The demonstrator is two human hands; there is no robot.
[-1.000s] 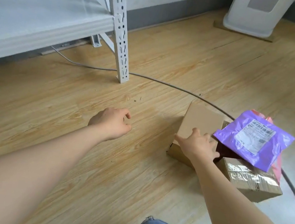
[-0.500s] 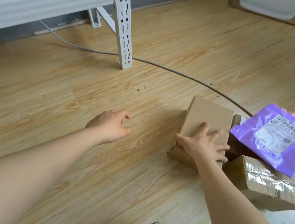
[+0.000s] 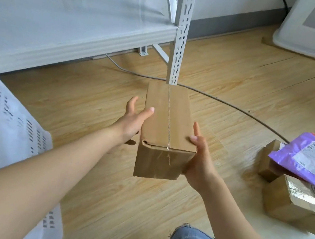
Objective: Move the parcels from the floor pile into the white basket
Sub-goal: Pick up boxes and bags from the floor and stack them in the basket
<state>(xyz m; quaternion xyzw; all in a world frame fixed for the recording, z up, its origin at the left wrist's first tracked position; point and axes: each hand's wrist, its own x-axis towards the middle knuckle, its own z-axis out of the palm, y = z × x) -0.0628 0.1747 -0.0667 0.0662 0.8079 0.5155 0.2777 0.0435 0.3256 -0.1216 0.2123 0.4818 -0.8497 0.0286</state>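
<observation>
Lifted off the floor since the earlier frame, the cardboard box (image 3: 164,129) now hangs at the centre of the frame between both hands. Left hand (image 3: 133,120) presses its left side, thumb over the top, fingers nearly straight. Right hand (image 3: 197,159) grips the near right corner, thumb on top. White basket (image 3: 4,131) sits at lower left; purple mailer (image 3: 310,161) and taped box (image 3: 300,206) remain at right.

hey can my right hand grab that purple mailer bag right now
Probably not yet. The right hand and the left hand are both holding the cardboard box in the air. The purple mailer lies uncovered on the pile to the right.
</observation>
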